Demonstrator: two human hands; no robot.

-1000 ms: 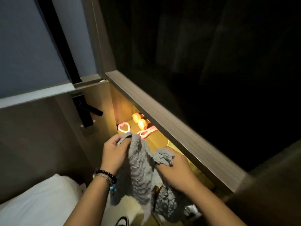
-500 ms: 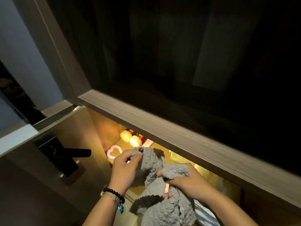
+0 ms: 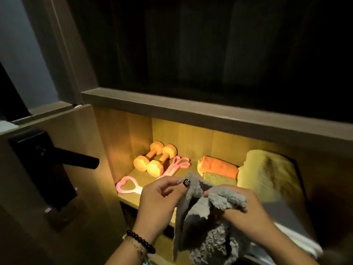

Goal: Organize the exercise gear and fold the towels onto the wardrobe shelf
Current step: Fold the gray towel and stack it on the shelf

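1. L hand [image 3: 162, 197] pinches top edge of grey towel [image 3: 202, 222] btwn thumb & curled fingers. Thumb, dark-painted nail, lies on the cloth.
2. R hand [image 3: 246, 213] has fingers closed round a bunched fold of same towel. Knuckles face up, fingertips hidden in the pile.
3. Towel hangs crumpled below both hands, in front of shelf [image 3: 131, 197] front edge, not yet on it. Looks like hands are hunting for corners/edges to square it up before folding, prob why it's held up in air rather than laid down.
4. Gear sits at shelf's left end: two orange dumbbells [image 3: 152, 159] side by side twd back-left corner, pink grip loops [image 3: 176, 166] just beside them, pink heart-shaped handle [image 3: 128, 186] at front-left edge. Grouped left, so right part is free for linens, I'd guess.
5. Right of gear: rolled orange towel [image 3: 217, 166] w/ a green folded towel [image 3: 219, 180] touching it in front; yellow fluffy towel [image 3: 267, 171] at right end.
6. Grey one likely last towel to fold; gap for it on shelf unclear.
7. Black door handle [image 3: 76, 161] juts out at left, apart from hands.
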